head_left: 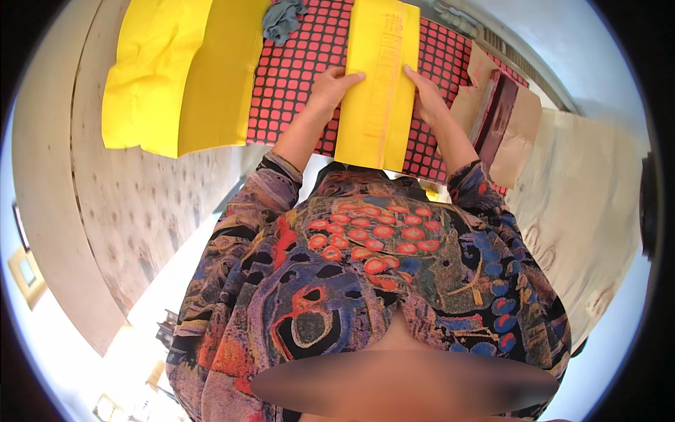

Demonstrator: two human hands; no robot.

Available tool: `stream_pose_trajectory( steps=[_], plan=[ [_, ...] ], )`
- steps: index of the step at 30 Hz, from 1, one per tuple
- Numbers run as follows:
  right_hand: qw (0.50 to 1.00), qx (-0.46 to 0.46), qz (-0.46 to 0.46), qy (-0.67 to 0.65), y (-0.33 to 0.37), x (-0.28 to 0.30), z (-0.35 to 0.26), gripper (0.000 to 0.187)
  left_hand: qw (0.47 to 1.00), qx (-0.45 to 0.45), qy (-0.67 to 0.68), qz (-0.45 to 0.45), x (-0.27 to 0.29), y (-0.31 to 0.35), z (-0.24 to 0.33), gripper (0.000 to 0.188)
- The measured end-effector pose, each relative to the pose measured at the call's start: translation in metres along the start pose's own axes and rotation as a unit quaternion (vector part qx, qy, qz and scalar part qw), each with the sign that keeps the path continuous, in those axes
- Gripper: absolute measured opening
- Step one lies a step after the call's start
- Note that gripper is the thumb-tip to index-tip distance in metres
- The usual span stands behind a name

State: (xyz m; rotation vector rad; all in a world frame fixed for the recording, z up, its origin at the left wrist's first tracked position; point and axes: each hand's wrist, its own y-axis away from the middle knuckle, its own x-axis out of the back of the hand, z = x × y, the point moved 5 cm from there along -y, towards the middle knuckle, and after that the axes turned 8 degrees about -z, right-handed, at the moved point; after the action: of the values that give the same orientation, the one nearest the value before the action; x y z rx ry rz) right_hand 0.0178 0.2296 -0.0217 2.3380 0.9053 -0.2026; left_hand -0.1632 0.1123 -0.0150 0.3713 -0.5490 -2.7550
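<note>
A long yellow strip of folded paper [362, 105] lies lengthwise in front of me, with a faint reddish printed band down its middle. My left hand [332, 90] grips its left edge, thumb on top and the other fingers partly hidden beneath. On the opposite edge, my right hand [429, 98] holds the paper with the thumb at its border; the remaining fingers are mostly out of sight. Under the strip is a red-and-black checked table cover [292, 77]. To the left sits a large stack of creased yellow paper [158, 77], apart from my hands.
A crumpled grey cloth [283, 21] lies at the far left of the checked cover. On the right are torn brown paper [517, 130] and a dark reddish, narrow object [498, 109] I cannot identify. Pale wooden boards [162, 190] flank the table.
</note>
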Motion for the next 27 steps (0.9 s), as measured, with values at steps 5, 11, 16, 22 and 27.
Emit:
stream_pose_trajectory(
  steps=[5, 11, 16, 22, 27],
  plan=[
    [0.968, 0.052, 0.131, 0.208, 0.007, 0.002, -0.016, 0.063, 0.992, -0.106, 0.0, 0.062, -0.013, 0.012, -0.005, 0.052],
    [0.958, 0.144, 0.147, 0.201, 0.006, -0.002, -0.043, 0.059, 0.961, -0.221, -0.086, 0.144, -0.041, 0.031, 0.002, 0.055],
    [0.975, 0.129, 0.141, 0.113, 0.003, 0.002, -0.051, 0.061, 0.982, -0.123, -0.098, 0.106, -0.036, 0.029, 0.003, 0.074],
    [0.974, 0.148, 0.111, 0.13, -0.012, 0.016, -0.071, 0.065, 0.984, -0.121, -0.094, 0.09, -0.019, -0.012, 0.041, 0.079],
    [0.98, 0.156, 0.099, 0.069, -0.053, 0.018, -0.091, 0.067, 0.98, -0.17, -0.086, 0.057, -0.024, -0.059, 0.068, 0.079]
  ],
)
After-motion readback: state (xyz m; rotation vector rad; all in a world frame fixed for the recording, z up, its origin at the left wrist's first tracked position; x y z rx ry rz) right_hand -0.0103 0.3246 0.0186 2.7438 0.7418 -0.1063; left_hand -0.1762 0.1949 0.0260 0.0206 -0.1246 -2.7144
